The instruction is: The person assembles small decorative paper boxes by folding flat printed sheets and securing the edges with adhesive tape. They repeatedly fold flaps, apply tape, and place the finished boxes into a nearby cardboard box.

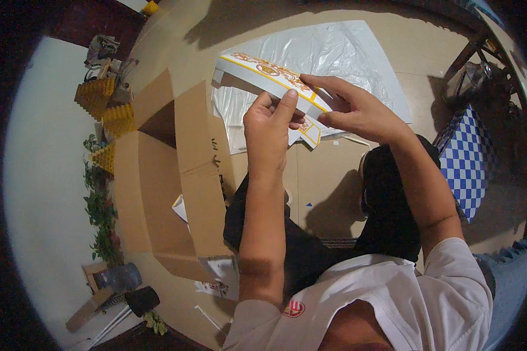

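Note:
A long white paper carton [262, 69] with yellow edging and an orange-red pattern is held up in front of me, tilted down to the right. My left hand [269, 126] grips its near lower edge, thumb on the outer face and fingers curled underneath. Around the right end, my right hand [366, 111] is closed, with the fingers on the top edge and the thumb on the end flap. A patterned flap [309, 136] hangs below that end. Under the carton, a sheet of clear plastic film [339, 50] lies over white sheets on the floor.
A large open cardboard box [158, 175] stands on my left, with a white paper piece [180, 207] inside. Plants [99, 205] and yellow stacked pieces [96, 96] line the wall. To the right is a blue-and-white checkered panel [464, 164] beside a dark-framed table [480, 47].

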A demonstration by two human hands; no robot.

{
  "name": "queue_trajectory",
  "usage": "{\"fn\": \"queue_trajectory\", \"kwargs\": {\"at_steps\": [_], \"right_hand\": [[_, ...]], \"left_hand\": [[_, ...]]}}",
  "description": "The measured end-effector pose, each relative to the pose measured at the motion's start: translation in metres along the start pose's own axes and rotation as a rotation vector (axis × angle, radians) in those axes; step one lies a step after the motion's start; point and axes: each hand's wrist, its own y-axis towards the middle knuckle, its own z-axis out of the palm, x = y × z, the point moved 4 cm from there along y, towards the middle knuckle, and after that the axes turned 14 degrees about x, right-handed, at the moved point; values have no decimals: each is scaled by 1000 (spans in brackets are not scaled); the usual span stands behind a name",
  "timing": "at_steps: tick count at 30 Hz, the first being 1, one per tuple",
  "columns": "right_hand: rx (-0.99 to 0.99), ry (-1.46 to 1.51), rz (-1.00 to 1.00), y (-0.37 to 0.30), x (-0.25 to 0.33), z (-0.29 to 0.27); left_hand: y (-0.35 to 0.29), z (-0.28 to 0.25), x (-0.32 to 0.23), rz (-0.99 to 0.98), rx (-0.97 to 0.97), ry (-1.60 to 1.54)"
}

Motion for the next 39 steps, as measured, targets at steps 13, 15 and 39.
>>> {"fn": "queue_trajectory", "kwargs": {"at_steps": [13,15,39], "right_hand": [[-243,-27,-255,6,-1,10],[-274,-87,-277,6,2,12],[-375,243,-438,15,-15,18]], "left_hand": [[-1,5,5,-40,-63,-357],[-1,3,8,-38,-52,-368],[-3,33,17,54,-149,-537]]}}
